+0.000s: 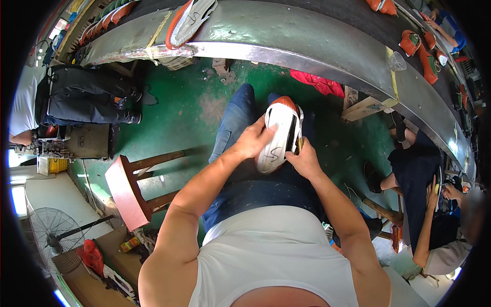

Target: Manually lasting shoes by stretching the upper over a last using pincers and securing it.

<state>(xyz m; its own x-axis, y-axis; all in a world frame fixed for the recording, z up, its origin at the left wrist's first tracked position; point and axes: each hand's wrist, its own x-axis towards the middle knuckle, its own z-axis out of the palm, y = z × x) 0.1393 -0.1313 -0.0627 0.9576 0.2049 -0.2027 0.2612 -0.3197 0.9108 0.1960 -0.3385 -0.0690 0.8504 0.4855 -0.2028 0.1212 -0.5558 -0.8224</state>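
- On my feed the left hand (250, 140) is closed on the left edge of a shoe (279, 143); I see its thumb lying across the white face, while the ends of its other fingers are hidden from me.
- I have the right hand (306, 160) gripping the opposite edge, lower down, with its thumb at the rim.
- The shoe itself sits between both hands, above the lap, its orange toe pointing away from the wearer. A dark curved mark shows on the white face, and a dark gap runs along the right side beside a white band.
- Below it I make out the wearer's blue trousers (232, 125), then the white sleeveless top (271, 230) nearest my camera.
- Around the legs I see green floor (169, 115); a reddish stool (127, 192) stands to the left, tilted in my view.
- Ahead, a metal-edged bench (286, 28) curves across my picture, with a second shoe (190, 24) on it and red cloth (318, 83) beneath.
- Further along the bench, to the right, I find orange shoe parts (427, 65).
- At far left I see a co-worker in dark trousers (84, 97), and below that a wire-caged fan (55, 238).
- At far right I see another seated co-worker (434, 220), leaning over something too small to tell.
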